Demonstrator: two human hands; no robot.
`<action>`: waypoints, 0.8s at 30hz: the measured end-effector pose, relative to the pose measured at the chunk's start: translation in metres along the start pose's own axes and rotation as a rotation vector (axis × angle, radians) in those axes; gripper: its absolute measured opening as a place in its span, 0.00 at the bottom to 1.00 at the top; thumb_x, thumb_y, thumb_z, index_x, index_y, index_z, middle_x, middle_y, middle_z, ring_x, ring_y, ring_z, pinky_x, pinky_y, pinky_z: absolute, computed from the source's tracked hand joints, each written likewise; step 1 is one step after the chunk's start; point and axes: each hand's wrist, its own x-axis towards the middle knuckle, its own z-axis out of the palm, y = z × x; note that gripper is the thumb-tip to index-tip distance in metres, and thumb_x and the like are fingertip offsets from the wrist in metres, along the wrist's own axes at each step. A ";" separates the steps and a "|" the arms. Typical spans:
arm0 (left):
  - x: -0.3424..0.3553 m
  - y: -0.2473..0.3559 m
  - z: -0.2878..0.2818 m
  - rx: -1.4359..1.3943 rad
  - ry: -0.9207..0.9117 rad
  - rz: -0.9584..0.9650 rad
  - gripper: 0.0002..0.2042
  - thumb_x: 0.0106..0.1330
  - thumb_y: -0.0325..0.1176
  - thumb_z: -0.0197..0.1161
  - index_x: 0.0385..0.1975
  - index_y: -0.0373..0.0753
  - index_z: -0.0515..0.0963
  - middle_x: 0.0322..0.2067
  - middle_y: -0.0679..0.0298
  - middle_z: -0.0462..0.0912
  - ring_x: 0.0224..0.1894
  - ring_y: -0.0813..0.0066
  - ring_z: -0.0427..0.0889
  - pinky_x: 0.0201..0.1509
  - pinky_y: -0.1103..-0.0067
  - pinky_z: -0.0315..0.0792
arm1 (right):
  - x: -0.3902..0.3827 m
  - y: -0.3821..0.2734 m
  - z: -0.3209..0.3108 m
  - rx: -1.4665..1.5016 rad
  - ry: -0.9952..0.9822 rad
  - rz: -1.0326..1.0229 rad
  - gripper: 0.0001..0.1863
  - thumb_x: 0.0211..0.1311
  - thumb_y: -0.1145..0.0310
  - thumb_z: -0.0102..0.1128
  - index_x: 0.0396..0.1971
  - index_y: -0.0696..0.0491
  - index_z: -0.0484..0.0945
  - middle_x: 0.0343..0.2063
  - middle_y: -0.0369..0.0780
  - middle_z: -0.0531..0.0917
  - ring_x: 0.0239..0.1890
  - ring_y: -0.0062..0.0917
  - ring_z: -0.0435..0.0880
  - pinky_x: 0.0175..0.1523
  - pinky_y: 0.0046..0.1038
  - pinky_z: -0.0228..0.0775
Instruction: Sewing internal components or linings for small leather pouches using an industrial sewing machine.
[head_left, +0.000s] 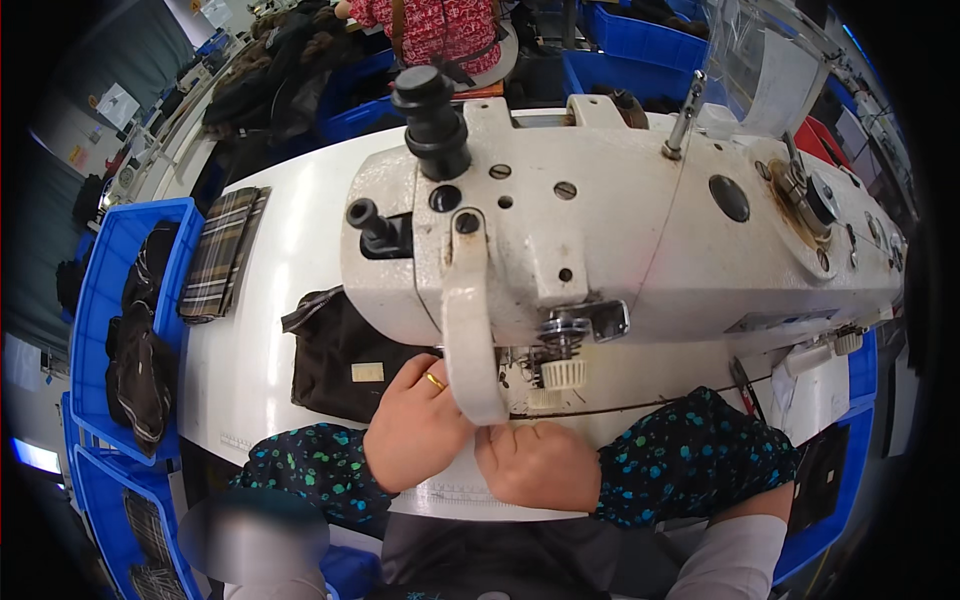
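A white sewing machine stands across the middle of the table, its white guard arm reaching down between me and the needle area. My left hand, with a gold ring, is closed beside this guard, its fingertips partly hidden. A dark brown cloth piece with a small pale label lies at that hand's far left. Just right of the guard, my right hand is curled into a fist close to the left one. What either hand pinches cannot be made out. A thin dark strip runs rightward beyond the right hand.
Folded plaid cloth lies at the table's left edge, next to a blue bin of dark garments. Red-handled snips rest on the right. Further blue bins and a person in red are beyond the table.
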 end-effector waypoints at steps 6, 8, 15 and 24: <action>0.006 -0.002 0.007 -0.002 0.028 0.017 0.14 0.54 0.29 0.64 0.41 0.38 0.83 0.34 0.64 0.78 0.42 0.64 0.81 0.44 0.68 0.71 | -0.002 0.002 0.006 -0.063 -0.003 -0.012 0.08 0.44 0.67 0.59 0.24 0.55 0.79 0.17 0.35 0.73 0.16 0.18 0.71 0.20 0.22 0.61; 0.011 -0.006 0.006 0.002 0.047 -0.021 0.11 0.56 0.31 0.63 0.38 0.38 0.83 0.33 0.62 0.78 0.39 0.61 0.81 0.41 0.69 0.73 | 0.001 0.007 0.007 -0.018 0.008 -0.004 0.11 0.44 0.67 0.59 0.26 0.59 0.81 0.17 0.38 0.76 0.15 0.19 0.71 0.19 0.23 0.60; 0.014 -0.013 0.015 -0.089 0.078 -0.096 0.06 0.59 0.31 0.64 0.33 0.39 0.82 0.32 0.59 0.82 0.32 0.58 0.82 0.33 0.67 0.75 | 0.005 0.016 0.012 0.009 0.022 0.045 0.11 0.44 0.68 0.59 0.25 0.60 0.81 0.13 0.34 0.71 0.15 0.20 0.73 0.18 0.24 0.60; 0.006 -0.011 0.003 -0.053 0.079 -0.112 0.10 0.49 0.26 0.69 0.33 0.42 0.85 0.28 0.65 0.78 0.28 0.65 0.80 0.28 0.71 0.73 | 0.001 0.010 0.007 0.005 0.058 0.024 0.08 0.44 0.68 0.59 0.22 0.58 0.79 0.13 0.33 0.70 0.15 0.20 0.72 0.19 0.23 0.61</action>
